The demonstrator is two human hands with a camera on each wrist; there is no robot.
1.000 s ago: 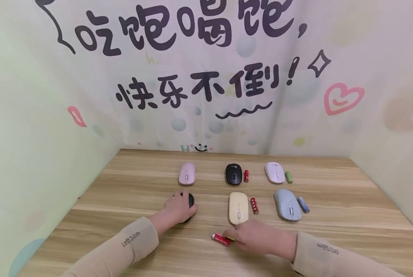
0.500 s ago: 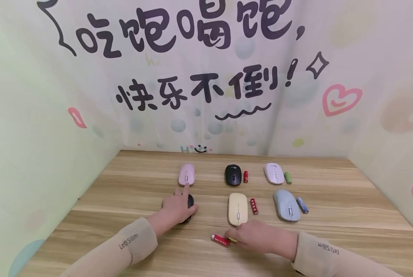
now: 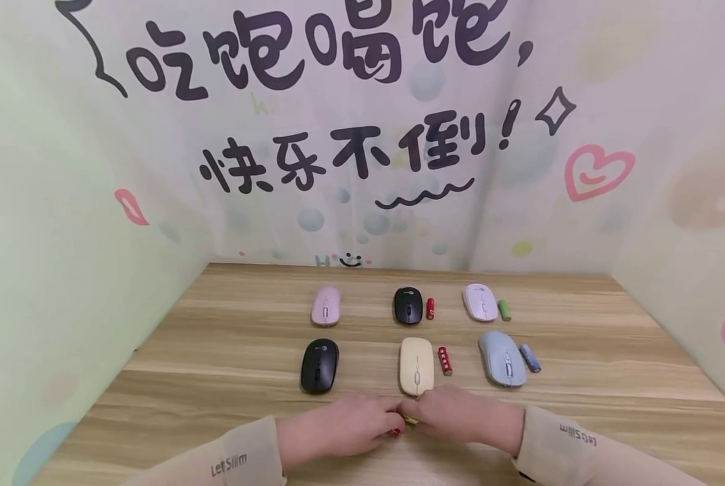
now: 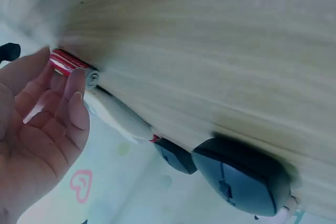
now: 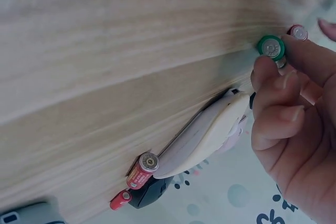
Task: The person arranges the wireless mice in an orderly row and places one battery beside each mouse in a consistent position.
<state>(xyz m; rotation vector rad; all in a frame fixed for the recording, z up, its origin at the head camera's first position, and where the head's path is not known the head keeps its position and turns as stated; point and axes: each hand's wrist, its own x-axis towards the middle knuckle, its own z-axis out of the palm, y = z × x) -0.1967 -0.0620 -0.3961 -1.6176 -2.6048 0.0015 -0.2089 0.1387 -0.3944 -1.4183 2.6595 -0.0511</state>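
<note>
In the head view, my left hand (image 3: 344, 428) is low on the table, with its fingertips at a red battery (image 3: 395, 432). The left wrist view shows that red battery (image 4: 71, 64) between the thumb and fingers, close to the wood. Just right of it, my right hand (image 3: 460, 418) pinches a yellowish battery (image 3: 411, 420), whose green-ringed end (image 5: 271, 47) shows in the right wrist view. Both hands nearly touch. A cream mouse (image 3: 416, 366) lies just beyond the right fingers. A black mouse (image 3: 320, 366) sits beyond the left hand.
A red-and-white battery (image 3: 445, 361) lies beside the cream mouse. To the right are a light blue mouse (image 3: 502, 359) and blue battery (image 3: 529, 358). The back row holds pink (image 3: 326, 306), black (image 3: 408, 305) and white (image 3: 480, 302) mice, with red (image 3: 430, 309) and green (image 3: 505, 310) batteries.
My left hand has left the front black mouse and come nearer and rightward to the red battery, now mostly covered. My right hand has stayed in place with its battery.
</note>
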